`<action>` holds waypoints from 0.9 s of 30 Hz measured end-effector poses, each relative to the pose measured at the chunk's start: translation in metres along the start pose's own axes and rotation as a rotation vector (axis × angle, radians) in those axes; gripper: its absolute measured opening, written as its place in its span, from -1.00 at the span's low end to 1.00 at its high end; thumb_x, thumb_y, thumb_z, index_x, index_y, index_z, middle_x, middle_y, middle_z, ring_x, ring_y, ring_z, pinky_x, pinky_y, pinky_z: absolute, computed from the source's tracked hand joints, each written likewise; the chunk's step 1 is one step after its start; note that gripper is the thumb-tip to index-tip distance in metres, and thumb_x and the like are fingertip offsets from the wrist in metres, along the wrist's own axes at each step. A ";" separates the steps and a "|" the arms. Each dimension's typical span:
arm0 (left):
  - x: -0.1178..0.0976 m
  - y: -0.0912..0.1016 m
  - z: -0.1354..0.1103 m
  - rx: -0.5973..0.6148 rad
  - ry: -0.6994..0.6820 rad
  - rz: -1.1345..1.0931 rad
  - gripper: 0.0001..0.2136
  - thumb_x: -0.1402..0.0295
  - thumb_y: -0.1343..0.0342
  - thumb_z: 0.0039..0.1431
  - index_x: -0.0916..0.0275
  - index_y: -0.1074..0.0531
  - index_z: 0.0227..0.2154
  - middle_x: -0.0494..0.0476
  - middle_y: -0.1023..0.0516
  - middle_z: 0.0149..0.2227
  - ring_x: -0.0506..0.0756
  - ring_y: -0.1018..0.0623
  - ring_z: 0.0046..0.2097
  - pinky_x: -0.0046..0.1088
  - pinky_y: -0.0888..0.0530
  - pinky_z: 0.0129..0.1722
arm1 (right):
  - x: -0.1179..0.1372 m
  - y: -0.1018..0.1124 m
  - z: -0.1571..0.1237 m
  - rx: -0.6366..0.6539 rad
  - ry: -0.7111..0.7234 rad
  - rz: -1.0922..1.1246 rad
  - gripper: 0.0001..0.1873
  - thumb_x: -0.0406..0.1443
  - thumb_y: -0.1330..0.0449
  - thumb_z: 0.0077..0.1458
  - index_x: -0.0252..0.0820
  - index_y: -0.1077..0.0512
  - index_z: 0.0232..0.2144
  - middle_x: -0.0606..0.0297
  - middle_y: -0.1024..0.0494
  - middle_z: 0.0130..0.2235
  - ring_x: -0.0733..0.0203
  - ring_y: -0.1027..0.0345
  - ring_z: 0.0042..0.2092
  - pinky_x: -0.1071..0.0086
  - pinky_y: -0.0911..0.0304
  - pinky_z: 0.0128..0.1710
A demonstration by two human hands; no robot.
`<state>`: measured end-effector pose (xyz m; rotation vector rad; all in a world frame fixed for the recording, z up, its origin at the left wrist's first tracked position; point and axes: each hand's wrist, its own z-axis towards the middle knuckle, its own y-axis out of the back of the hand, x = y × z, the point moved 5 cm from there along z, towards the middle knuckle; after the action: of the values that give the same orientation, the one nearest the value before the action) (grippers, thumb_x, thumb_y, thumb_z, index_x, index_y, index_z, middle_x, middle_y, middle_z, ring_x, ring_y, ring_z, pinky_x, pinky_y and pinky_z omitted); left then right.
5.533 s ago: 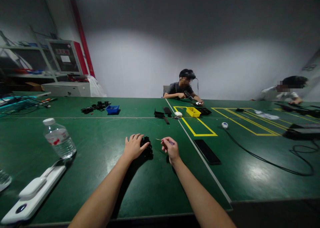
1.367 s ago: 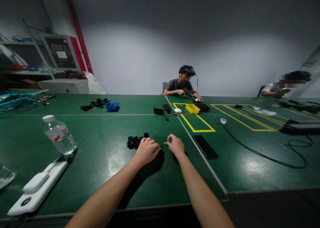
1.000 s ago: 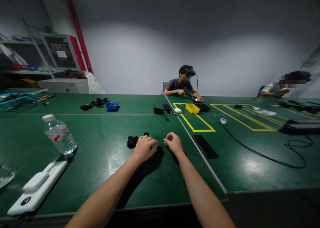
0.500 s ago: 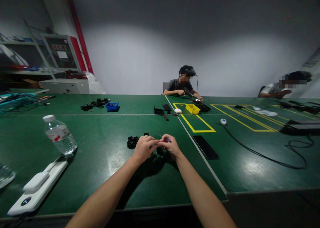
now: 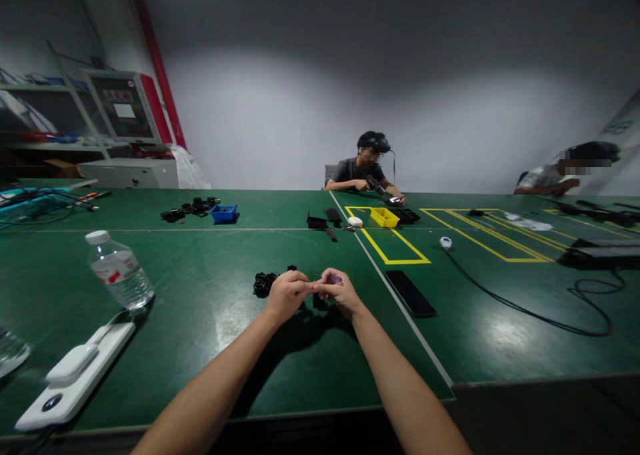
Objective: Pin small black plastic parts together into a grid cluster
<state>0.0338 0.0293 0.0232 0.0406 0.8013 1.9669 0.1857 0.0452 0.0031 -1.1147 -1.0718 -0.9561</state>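
My left hand is closed in a pinch, and its fingertips meet those of my right hand above the green table. Whatever lies between the left fingers is hidden. Inside my closed right hand a small purple-handled tool shows in part; its exact kind is too small to tell. Just left of my left hand lies a cluster of small black parts. Another black part sits behind that hand. Beneath the meeting fingers, a dark piece is partly covered.
To the right lies a black phone. A water bottle and a white power strip stand at left. Farther back are a blue bin, a yellow bin and black parts. Two people sit across the table.
My left fingers have curled in more tightly. My right hand has turned slightly, showing more of the purple tool's handle. Other things stay in place.
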 end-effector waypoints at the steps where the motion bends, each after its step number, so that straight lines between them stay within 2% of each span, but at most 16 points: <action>1: 0.000 0.000 0.000 -0.003 0.005 -0.008 -0.81 0.26 -0.15 0.21 0.16 -0.62 -0.42 0.09 -0.56 -0.37 0.00 -0.49 -0.33 -0.49 -0.39 -0.31 | 0.001 0.000 0.000 -0.001 0.001 -0.001 -0.56 -0.24 -0.50 -0.38 -0.19 -0.29 -0.57 0.35 -0.53 -0.58 0.36 -0.29 -0.64 0.56 0.06 -0.68; 8: -0.001 0.004 0.002 -0.017 0.065 -0.090 -0.84 0.28 -0.15 0.21 0.15 -0.62 -0.37 0.10 -0.55 -0.35 0.01 -0.51 -0.30 -0.49 -0.43 -0.29 | 0.002 0.002 0.001 -0.052 0.018 -0.022 -0.55 -0.19 -0.51 -0.39 -0.18 -0.30 -0.58 0.35 -0.53 -0.58 0.35 -0.30 -0.64 0.55 0.07 -0.70; 11: 0.000 0.007 0.003 -0.013 0.114 -0.143 -0.86 0.33 -0.14 0.21 0.16 -0.61 -0.35 0.12 -0.55 -0.34 0.03 -0.52 -0.29 -0.48 -0.44 -0.26 | 0.002 0.004 0.003 -0.074 0.031 -0.004 -0.54 -0.08 -0.48 -0.33 -0.18 -0.31 -0.57 0.32 -0.55 -0.56 0.35 -0.29 -0.64 0.55 0.07 -0.71; 15: 0.004 0.010 0.006 -0.021 0.193 -0.203 -0.88 0.38 -0.14 0.20 0.21 -0.59 -0.36 0.13 -0.57 -0.34 0.04 -0.54 -0.28 -0.46 -0.45 -0.25 | 0.000 0.006 0.005 -0.096 -0.002 0.080 -0.49 0.15 -0.28 -0.12 -0.18 -0.37 -0.48 0.23 -0.59 -0.52 0.34 -0.29 -0.65 0.54 0.07 -0.72; 19: 0.011 0.011 0.006 -0.060 0.313 -0.222 -0.88 0.33 -0.18 0.16 0.23 -0.58 -0.39 0.11 -0.59 -0.39 0.02 -0.51 -0.39 -0.50 -0.42 -0.37 | 0.000 0.009 0.005 -0.135 -0.015 0.135 -0.38 0.25 -0.11 -0.04 -0.20 -0.46 -0.39 0.25 -0.54 -0.59 0.35 -0.26 -0.67 0.53 0.06 -0.72; 22: 0.018 0.011 0.004 -0.087 0.417 -0.240 -0.85 0.28 -0.18 0.15 0.23 -0.59 -0.40 0.09 -0.61 -0.41 0.01 -0.51 -0.43 -0.51 -0.42 -0.39 | 0.001 0.011 0.004 -0.184 -0.002 0.118 -0.40 0.22 -0.13 -0.04 -0.21 -0.47 -0.48 0.26 -0.53 -0.57 0.37 -0.25 -0.65 0.53 0.07 -0.72; 27: 0.027 0.012 0.002 -0.112 0.548 -0.273 -0.80 0.22 -0.18 0.10 0.24 -0.61 -0.40 0.08 -0.62 -0.44 0.02 -0.51 -0.45 -0.50 -0.43 -0.41 | 0.005 0.012 0.004 -0.208 0.042 0.080 -0.65 -0.03 -0.31 -0.13 -0.19 -0.42 -0.51 0.27 -0.58 -0.49 0.35 -0.29 -0.61 0.55 0.07 -0.72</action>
<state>0.0107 0.0483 0.0229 -0.6657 0.9804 1.7709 0.1979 0.0511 0.0056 -1.2921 -0.9016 -1.0402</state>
